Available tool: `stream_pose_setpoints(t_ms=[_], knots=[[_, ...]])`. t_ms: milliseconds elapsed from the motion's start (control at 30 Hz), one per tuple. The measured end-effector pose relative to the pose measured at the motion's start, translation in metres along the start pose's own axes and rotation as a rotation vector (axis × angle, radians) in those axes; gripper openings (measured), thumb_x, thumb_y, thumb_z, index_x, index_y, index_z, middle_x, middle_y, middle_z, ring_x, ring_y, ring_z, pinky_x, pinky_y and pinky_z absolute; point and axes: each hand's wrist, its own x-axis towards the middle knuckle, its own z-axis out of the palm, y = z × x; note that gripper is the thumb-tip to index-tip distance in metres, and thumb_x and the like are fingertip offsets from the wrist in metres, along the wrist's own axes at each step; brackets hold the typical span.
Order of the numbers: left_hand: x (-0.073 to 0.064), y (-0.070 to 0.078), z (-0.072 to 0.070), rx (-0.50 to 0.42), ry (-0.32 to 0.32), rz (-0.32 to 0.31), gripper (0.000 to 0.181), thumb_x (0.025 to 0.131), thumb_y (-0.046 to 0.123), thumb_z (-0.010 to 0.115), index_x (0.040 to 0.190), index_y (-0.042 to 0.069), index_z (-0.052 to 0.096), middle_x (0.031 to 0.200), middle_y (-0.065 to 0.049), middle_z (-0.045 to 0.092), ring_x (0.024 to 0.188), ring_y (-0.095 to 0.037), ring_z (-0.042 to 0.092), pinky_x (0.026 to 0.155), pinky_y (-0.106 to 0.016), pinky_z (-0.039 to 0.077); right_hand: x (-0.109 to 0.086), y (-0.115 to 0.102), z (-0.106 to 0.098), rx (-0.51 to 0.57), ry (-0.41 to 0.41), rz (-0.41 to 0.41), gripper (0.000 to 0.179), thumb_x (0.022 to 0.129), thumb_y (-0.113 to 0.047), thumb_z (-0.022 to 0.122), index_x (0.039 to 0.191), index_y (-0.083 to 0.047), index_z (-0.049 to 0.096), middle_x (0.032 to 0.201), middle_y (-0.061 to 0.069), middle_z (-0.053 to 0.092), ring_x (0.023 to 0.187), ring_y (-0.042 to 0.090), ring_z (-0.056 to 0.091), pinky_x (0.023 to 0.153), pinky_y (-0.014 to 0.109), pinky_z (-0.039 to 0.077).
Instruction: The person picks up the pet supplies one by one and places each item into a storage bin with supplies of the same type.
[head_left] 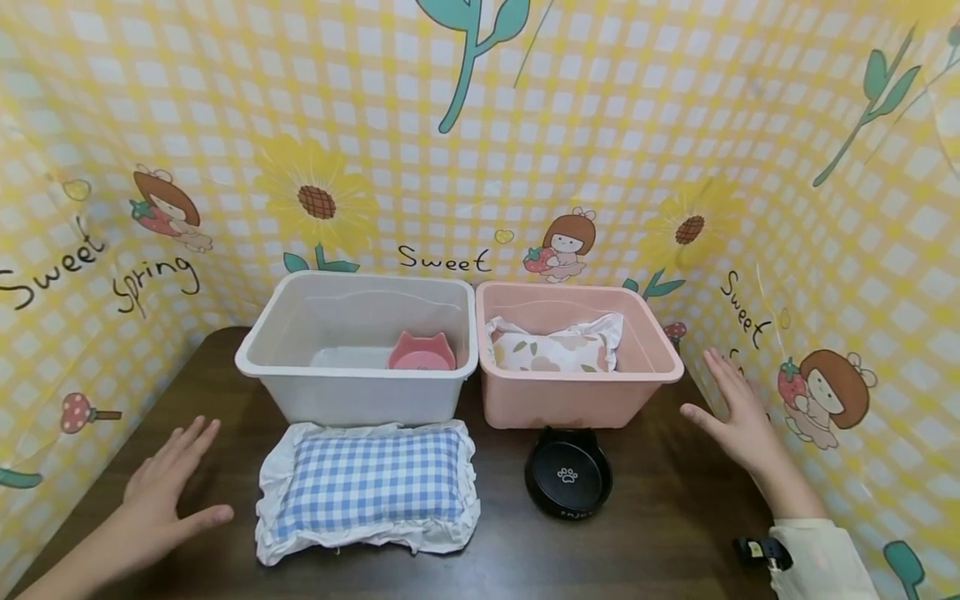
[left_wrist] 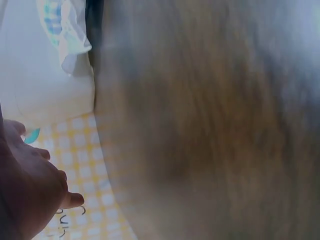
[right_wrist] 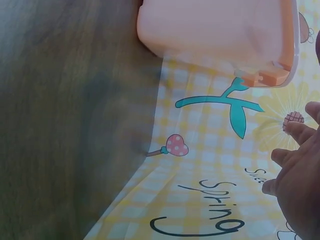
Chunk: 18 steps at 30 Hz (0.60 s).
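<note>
My left hand (head_left: 159, 500) is spread over the table's left side and holds nothing. The nearest thing to it is a blue-and-white gingham pillow (head_left: 378, 479) with a white ruffled edge, lying flat before a white bin (head_left: 360, 396). A pink cat-eared bowl (head_left: 422, 352) sits inside that bin, at its right. Past the right end of a pink bin (head_left: 570, 400) hovers my right hand (head_left: 738, 421), fingers extended and touching nothing. A floral pillow (head_left: 551, 350) lies in the pink bin. In front stands a black cat-eared bowl (head_left: 567, 475) with a paw print.
Side by side, the two bins stand at the back of a dark wooden table (head_left: 517, 554). A yellow checked cloth (head_left: 420, 200) with printed flowers and figures encloses the back and both sides. The right wrist wears a black band (head_left: 761, 552) by the sleeve.
</note>
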Motion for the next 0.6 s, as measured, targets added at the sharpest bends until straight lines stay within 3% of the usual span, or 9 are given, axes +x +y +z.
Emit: stream_pose_setpoints(t_ms=[233, 367, 600], knots=[[-0.001, 0.011, 0.007, -0.114, -0.021, -0.001, 0.114, 0.082, 0.025, 0.085, 0.166, 0.022, 0.008, 0.172, -0.014, 0.001, 0.152, -0.057, -0.004, 0.099, -0.087, -0.012, 0.008, -0.001, 0.000, 0.121, -0.017, 0.065, 0.090, 0.095, -0.017, 0.075, 0.164, -0.032, 0.020, 0.171, 0.012, 0.014, 0.155, 0.048, 0.006, 0.115, 0.077, 0.003], [-0.001, 0.019, 0.013, -0.140, -0.042, -0.021, 0.114, 0.081, 0.025, 0.085, 0.166, 0.024, 0.009, 0.173, -0.009, 0.002, 0.151, -0.058, 0.000, 0.094, -0.091, -0.007, 0.012, -0.002, 0.001, 0.147, -0.023, 0.095, 0.087, 0.095, -0.017, 0.075, 0.164, -0.030, 0.024, 0.170, 0.015, 0.017, 0.155, 0.048, 0.009, 0.114, 0.078, 0.009], [0.001, 0.030, 0.020, -0.208, -0.081, -0.052, 0.111, 0.082, 0.026, 0.086, 0.166, 0.028, 0.012, 0.170, -0.021, 0.013, 0.147, -0.062, 0.009, 0.096, -0.090, 0.008, 0.019, -0.002, 0.003, 0.177, -0.038, 0.160, 0.079, 0.096, -0.022, 0.074, 0.162, -0.030, 0.030, 0.170, 0.009, 0.021, 0.155, 0.045, 0.013, 0.111, 0.079, 0.015]])
